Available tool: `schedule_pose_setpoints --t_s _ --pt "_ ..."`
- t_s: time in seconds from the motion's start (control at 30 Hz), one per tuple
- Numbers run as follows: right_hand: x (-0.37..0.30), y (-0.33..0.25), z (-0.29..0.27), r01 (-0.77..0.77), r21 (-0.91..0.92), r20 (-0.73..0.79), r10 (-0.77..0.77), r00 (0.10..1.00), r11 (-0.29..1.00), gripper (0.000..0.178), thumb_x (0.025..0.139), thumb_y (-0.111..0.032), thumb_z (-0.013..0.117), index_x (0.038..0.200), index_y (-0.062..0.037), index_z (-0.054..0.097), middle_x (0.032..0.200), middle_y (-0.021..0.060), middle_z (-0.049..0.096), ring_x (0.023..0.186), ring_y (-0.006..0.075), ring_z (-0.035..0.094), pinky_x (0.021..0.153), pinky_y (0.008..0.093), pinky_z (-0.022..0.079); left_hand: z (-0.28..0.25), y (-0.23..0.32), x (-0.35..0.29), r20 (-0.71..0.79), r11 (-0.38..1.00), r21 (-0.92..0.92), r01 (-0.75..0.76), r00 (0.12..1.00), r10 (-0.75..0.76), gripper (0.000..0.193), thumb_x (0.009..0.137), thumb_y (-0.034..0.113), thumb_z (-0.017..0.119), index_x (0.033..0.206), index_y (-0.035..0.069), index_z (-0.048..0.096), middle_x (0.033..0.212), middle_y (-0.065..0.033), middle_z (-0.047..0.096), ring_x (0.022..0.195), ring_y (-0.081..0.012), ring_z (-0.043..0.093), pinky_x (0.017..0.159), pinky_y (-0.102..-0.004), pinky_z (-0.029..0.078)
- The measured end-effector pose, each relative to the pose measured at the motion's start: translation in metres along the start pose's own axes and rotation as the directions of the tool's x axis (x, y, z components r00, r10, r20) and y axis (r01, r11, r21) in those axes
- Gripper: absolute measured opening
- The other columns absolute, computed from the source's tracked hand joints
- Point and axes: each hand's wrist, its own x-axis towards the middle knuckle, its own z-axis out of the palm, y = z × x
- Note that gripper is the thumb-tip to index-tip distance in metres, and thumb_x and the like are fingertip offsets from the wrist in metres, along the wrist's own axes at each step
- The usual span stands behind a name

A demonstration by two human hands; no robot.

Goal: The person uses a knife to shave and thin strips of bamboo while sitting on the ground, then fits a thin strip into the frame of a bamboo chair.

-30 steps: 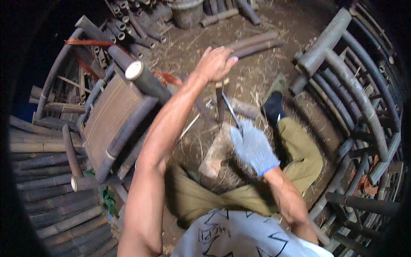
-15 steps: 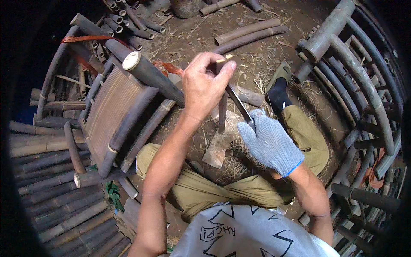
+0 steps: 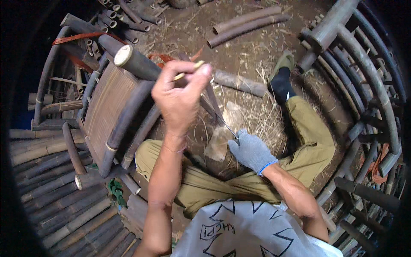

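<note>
Currently, left hand (image 3: pixel 177 96), eleven o'clock, pinches bamboo piece (image 3: pixel 179 77); gloved right hand (image 3: pixel 253 152), four o'clock, closes round knife (image 3: pixel 230 129)

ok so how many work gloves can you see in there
1: a grey knit glove with a blue cuff edge, worn on the right hand. The left hand is bare. Another could be hidden among the bamboo pieces.

Blue-edged grey glove (image 3: pixel 253 153), grey shirt (image 3: pixel 250 229), olive trousers (image 3: pixel 314 139).
</note>
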Motion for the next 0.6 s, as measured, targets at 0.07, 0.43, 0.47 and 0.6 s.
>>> schedule_pose_setpoints --t_s 0.07,0.43,0.47,0.6 --pt "-0.009 -0.006 0.009 -0.014 0.038 0.018 0.013 1.0 0.999 0.034 0.096 -0.032 0.057 0.1 0.0015 0.059 0.082 0.0275 0.067 0.08 0.0465 0.068 0.071 0.0538 0.054 -0.027 -0.006 -0.013 -0.048 0.998 0.041 -0.055 0.997 0.057 0.016 0.081 0.003 0.081 0.086 0.004 0.066 0.082 0.0008 0.06 0.071 -0.0045 0.05 0.065 -0.0204 0.041" --pt "-0.012 -0.002 0.025 0.027 0.254 0.203 -0.08 0.976 0.967 0.033 0.096 -0.03 0.055 0.097 0.0022 0.06 0.078 0.0278 0.068 0.074 0.0463 0.068 0.068 0.0532 0.055 -0.064 -0.014 -0.055 -0.339 0.995 -0.034 -0.095 0.937 0.078 0.017 0.09 0.008 0.072 0.088 0.008 0.055 0.07 -0.0027 0.054 0.06 -0.0081 0.045 0.056 -0.022 0.034" --pt "-0.012 0.0 0.026 0.037 0.273 0.216 -0.098 0.971 0.961 0.033 0.096 -0.031 0.055 0.096 0.0023 0.06 0.079 0.0283 0.068 0.075 0.0467 0.068 0.068 0.0531 0.055 -0.063 -0.014 -0.056 -0.318 0.994 -0.003 -0.11 0.943 0.103 0.017 0.09 0.008 0.072 0.087 0.008 0.055 0.07 -0.0029 0.054 0.06 -0.0081 0.045 0.056 -0.022 0.034" --pt "-0.015 0.004 0.034 0.103 0.184 0.038 -0.112 0.993 0.978 0.031 0.096 -0.03 0.056 0.1 0.0 0.062 0.088 0.0279 0.069 0.08 0.0452 0.068 0.069 0.0523 0.056 -0.055 -0.009 -0.055 -0.298 0.994 0.029 -0.108 0.948 0.112 0.018 0.089 0.007 0.073 0.086 0.007 0.055 0.073 -0.0026 0.054 0.063 -0.0079 0.045 0.059 -0.0227 0.034"
